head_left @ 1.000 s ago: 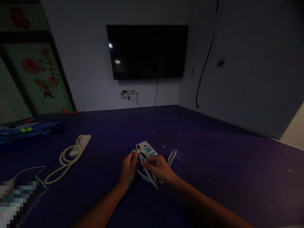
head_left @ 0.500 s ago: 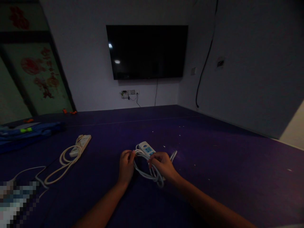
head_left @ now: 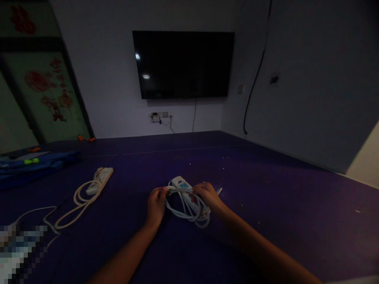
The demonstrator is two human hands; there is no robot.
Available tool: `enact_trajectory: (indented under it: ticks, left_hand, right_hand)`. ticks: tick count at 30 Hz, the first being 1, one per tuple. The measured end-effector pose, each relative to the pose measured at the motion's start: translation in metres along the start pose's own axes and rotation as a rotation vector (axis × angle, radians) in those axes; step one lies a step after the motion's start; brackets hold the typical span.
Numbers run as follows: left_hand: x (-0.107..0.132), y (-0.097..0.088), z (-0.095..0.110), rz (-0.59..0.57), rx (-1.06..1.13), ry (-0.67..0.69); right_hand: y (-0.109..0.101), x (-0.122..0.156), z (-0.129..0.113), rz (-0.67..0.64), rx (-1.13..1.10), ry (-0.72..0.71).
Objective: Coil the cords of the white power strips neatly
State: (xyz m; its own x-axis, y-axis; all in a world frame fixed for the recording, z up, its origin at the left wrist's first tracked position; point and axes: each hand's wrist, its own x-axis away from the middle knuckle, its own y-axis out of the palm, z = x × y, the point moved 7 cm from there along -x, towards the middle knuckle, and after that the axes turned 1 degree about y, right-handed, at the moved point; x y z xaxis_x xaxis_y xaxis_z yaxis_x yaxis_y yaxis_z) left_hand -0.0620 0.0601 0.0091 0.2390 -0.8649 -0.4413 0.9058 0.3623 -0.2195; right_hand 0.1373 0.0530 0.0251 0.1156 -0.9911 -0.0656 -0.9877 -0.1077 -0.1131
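Note:
A white power strip [head_left: 181, 183] with blue sockets lies on the dark purple floor in front of me. Its white cable [head_left: 189, 209] hangs in several loops between my hands. My left hand [head_left: 155, 205] pinches the loops at their left end. My right hand [head_left: 209, 197] is closed round the cable on the right, just beside the strip. Part of the strip is hidden behind the cable and my right hand.
A second beige power strip [head_left: 100, 178] with a loosely coiled cord [head_left: 75, 205] lies to the left. A blue bundle [head_left: 32, 165] sits at the far left. A dark TV [head_left: 183, 65] hangs on the far wall above a wall socket [head_left: 161, 115].
My right hand has moved up and to the right along the cable, widening the loops. My left hand keeps its pinch in nearly the same place.

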Motion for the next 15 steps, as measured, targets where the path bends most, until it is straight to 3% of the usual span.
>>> enact_trajectory:
  ticks: [5,9,15]
  left_hand:
    - [0.000,0.003,-0.002,-0.009,0.031,0.002]
    - [-0.001,0.003,-0.001,-0.010,0.005,0.038]
    - [0.001,-0.004,0.003,0.021,-0.052,0.094]
  right_hand:
    - [-0.008,-0.007,-0.003,-0.032,0.188,-0.065]
    - [-0.012,-0.005,-0.011,0.033,0.258,-0.147]
    - [-0.012,0.011,-0.035,0.201,0.899,-0.351]
